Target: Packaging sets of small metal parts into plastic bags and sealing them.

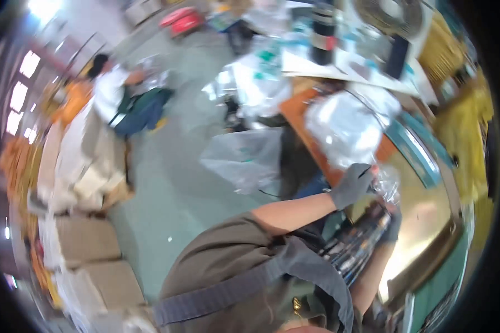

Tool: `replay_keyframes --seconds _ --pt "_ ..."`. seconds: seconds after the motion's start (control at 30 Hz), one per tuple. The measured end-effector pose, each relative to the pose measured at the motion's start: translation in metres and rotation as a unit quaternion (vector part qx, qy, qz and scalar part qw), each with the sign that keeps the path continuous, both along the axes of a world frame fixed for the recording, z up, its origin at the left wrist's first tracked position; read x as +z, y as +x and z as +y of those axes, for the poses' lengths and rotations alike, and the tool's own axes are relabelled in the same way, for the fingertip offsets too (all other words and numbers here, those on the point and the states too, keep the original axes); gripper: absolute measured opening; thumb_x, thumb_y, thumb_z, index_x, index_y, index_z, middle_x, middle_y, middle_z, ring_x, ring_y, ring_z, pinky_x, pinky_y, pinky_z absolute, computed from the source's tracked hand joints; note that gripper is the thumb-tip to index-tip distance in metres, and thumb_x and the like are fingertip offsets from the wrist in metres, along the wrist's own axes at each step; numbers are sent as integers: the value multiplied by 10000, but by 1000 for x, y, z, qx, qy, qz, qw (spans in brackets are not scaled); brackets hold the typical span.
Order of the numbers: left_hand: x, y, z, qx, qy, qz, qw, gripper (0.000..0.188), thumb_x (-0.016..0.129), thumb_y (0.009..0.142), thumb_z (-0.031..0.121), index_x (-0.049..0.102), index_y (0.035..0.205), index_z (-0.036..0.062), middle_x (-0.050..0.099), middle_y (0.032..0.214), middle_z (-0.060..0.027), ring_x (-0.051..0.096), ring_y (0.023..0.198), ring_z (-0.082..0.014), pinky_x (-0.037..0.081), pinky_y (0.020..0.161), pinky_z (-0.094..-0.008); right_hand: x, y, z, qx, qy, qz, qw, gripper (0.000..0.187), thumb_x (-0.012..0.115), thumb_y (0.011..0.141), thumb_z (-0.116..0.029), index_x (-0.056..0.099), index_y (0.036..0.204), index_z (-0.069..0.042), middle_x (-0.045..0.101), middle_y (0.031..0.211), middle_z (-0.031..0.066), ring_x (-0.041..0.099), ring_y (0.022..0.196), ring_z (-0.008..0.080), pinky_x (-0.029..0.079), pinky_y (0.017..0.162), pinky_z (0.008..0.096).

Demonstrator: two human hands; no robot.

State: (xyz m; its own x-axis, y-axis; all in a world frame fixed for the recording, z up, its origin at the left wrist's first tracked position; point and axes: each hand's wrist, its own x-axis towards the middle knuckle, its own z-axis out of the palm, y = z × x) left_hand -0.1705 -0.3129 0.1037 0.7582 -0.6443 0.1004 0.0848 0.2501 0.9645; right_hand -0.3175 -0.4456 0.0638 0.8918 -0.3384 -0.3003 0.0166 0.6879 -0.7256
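Observation:
My left hand (pixel 354 187), in a grey glove, has its fingers closed at the edge of a small crumpled clear plastic bag (pixel 389 187). A small reddish patch shows by its fingertips, too blurred to name. Next to the bag is my right hand (pixel 393 226), also gloved in grey, closed around the upper end of a bundle of dark, slender, shiny rods (pixel 356 247). The bundle slants down toward my body, and the bag sits at its upper end. Whether the bag covers the rods' tips I cannot tell.
Beyond my hands, a large pile of clear plastic bags (pixel 344 125) lies on an orange-brown board (pixel 297 119). A teal case (pixel 414 150) stands right of it. A dark cylinder (pixel 322 36) is on the white table. Cartons (pixel 89 238) line the left; another person (pixel 114 91) sits there.

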Motion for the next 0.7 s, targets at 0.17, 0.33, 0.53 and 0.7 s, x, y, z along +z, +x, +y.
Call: replay_keyframes --seconds 0.17,0.33,0.53,0.7 --pt "-1 62 -28 218 111 -228 943 435 492 891 306 504 606 -23 533 565 -210 559 562 -357 418 553 -420 65 -6 39 -43 -56 -140 988 409 596 803 -233 484 1136 -23 533 858 69 553 754 215 508 631 339" --pt "21 -17 -42 -144 88 -520 837 194 564 717 241 629 691 60 612 656 -164 616 604 -312 472 554 -427 -2 -8 -19 46 -111 21 993 560 577 835 -301 427 1291 -11 572 941 55 566 747 179 510 635 303" --pt "-2 -42 21 -56 -11 -346 936 342 599 821 360 566 653 65 521 604 -146 531 571 -354 402 511 -409 -20 -55 -5 -115 9 -30 993 388 428 969 -306 511 1207 -12 571 1099 100 548 939 135 463 817 294" --pt "-38 -79 107 -211 13 -430 878 317 666 794 363 550 657 101 513 589 -103 551 561 -295 391 489 -405 -9 -56 81 -79 -217 63 971 323 476 953 -266 565 1122 -6 599 1019 97 555 897 124 461 778 288"
